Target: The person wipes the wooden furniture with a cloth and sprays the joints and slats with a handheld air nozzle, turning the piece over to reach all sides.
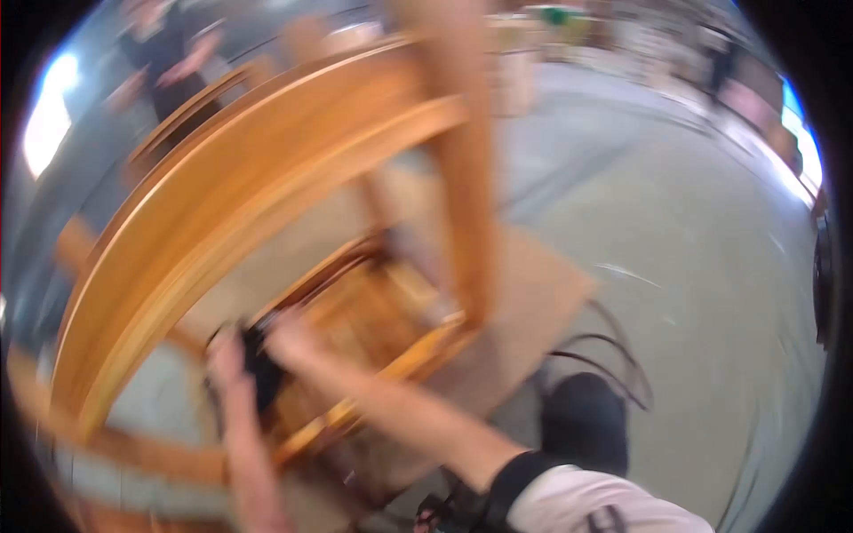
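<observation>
A blurred black object (264,375), its kind too smeared to tell, sits between my two hands over the lower left end of a wooden panel. My left hand (227,354) is closed on its left side. From the right, my right hand (290,339) reaches across the panel and grips the object's upper right part; its fingers are blurred. The wooden panel (364,311) has raised edges and lies low inside a larger orange-brown wooden frame. A wide curved-looking rail (258,169) of that frame arches above my hands, joined to an upright post (466,204).
Brown sheet material (538,302) lies on the grey floor under the frame. A dark cable (613,342) loops on the floor near my dark-clad leg (585,413). Another person (169,67) stands beyond the frame at upper left. Blurred stacked items (613,35) line the back.
</observation>
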Action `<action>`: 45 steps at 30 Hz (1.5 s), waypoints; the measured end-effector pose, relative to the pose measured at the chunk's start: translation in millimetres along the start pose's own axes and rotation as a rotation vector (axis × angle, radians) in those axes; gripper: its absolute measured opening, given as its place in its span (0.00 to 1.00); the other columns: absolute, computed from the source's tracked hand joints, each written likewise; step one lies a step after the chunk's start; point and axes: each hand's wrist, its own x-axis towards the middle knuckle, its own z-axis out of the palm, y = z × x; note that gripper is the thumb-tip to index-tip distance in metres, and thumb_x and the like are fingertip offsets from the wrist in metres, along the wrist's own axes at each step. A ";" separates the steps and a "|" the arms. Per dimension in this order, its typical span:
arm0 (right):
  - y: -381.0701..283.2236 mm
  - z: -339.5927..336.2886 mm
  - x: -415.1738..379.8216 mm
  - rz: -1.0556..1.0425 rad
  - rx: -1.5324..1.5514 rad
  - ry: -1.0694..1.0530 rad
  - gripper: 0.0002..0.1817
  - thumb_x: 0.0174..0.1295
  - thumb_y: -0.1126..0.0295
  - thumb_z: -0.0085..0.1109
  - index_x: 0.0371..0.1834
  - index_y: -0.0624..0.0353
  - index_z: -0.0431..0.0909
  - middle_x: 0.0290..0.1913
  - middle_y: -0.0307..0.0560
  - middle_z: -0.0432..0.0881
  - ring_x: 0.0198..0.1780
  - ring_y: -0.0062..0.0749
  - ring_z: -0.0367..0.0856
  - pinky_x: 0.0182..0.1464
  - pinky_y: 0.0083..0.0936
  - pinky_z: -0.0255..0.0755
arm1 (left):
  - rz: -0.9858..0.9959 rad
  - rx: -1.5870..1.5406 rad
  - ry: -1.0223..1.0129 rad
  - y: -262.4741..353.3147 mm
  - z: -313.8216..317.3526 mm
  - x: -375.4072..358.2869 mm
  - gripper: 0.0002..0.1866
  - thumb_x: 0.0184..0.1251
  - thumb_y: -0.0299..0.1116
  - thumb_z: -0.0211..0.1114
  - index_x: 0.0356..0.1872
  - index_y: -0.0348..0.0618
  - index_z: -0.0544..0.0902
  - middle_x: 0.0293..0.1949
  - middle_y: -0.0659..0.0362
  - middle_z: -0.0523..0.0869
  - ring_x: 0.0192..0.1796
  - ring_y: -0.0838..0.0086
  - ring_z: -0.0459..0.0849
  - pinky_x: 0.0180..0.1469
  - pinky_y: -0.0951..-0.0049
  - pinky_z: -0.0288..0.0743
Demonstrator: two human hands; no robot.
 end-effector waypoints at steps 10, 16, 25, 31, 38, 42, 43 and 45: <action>39.7 69.1 34.9 -0.103 0.097 0.147 0.18 0.70 0.60 0.47 0.37 0.65 0.78 0.34 0.63 0.81 0.41 0.60 0.81 0.43 0.51 0.74 | 0.057 -0.052 0.183 -65.9 137.9 59.1 0.08 0.71 0.31 0.51 0.46 0.42 0.76 0.45 0.51 0.81 0.51 0.58 0.80 0.49 0.61 0.78; 25.3 49.6 22.7 -0.101 0.116 0.115 0.16 0.68 0.61 0.49 0.36 0.63 0.79 0.35 0.61 0.83 0.41 0.59 0.82 0.44 0.52 0.74 | 0.119 -0.091 0.102 -47.5 87.1 41.7 0.11 0.71 0.30 0.46 0.41 0.37 0.77 0.41 0.43 0.81 0.48 0.52 0.80 0.49 0.58 0.75; 17.6 25.7 14.4 -0.258 -0.033 0.042 0.12 0.52 0.69 0.51 0.30 0.61 0.84 0.37 0.62 0.84 0.40 0.57 0.84 0.45 0.47 0.77 | -0.095 -0.778 0.134 -30.2 77.7 18.5 0.08 0.65 0.25 0.51 0.34 0.40 0.80 0.37 0.48 0.83 0.43 0.54 0.82 0.43 0.57 0.76; 23.7 -8.5 4.8 -0.076 0.137 0.002 0.17 0.67 0.63 0.49 0.38 0.64 0.83 0.38 0.63 0.84 0.42 0.53 0.84 0.46 0.44 0.76 | -0.005 -0.173 0.390 6.0 6.4 -6.2 0.06 0.57 0.23 0.61 0.37 0.38 0.78 0.37 0.48 0.84 0.42 0.55 0.85 0.46 0.59 0.80; -7.9 -137.6 -39.9 0.064 -0.365 -0.055 0.20 0.68 0.57 0.52 0.50 0.63 0.81 0.50 0.65 0.82 0.52 0.56 0.81 0.54 0.45 0.73 | -0.358 -0.140 0.397 10.8 17.0 18.8 0.03 0.62 0.27 0.60 0.34 0.41 0.77 0.34 0.49 0.84 0.39 0.58 0.86 0.41 0.63 0.82; -29.4 -189.2 -64.9 0.185 -0.452 -0.211 0.20 0.63 0.57 0.56 0.39 0.65 0.84 0.39 0.70 0.83 0.46 0.59 0.83 0.51 0.43 0.76 | -0.229 -0.144 0.400 6.6 35.7 15.3 0.03 0.65 0.27 0.58 0.37 0.42 0.77 0.37 0.50 0.83 0.41 0.56 0.85 0.43 0.60 0.80; -32.4 -196.0 -74.8 0.063 -0.451 -0.192 0.20 0.63 0.56 0.56 0.35 0.65 0.84 0.36 0.70 0.83 0.44 0.59 0.83 0.49 0.43 0.77 | -0.257 -0.187 0.345 8.3 23.1 13.1 0.03 0.64 0.28 0.58 0.37 0.41 0.77 0.37 0.49 0.84 0.42 0.55 0.85 0.43 0.58 0.80; -33.0 -205.2 -92.4 -0.172 -0.460 -0.156 0.21 0.61 0.56 0.58 0.27 0.66 0.84 0.31 0.70 0.83 0.41 0.58 0.85 0.46 0.43 0.78 | -0.315 -0.285 0.226 25.7 -0.7 1.3 0.04 0.64 0.29 0.59 0.36 0.41 0.77 0.36 0.48 0.85 0.43 0.52 0.85 0.44 0.56 0.79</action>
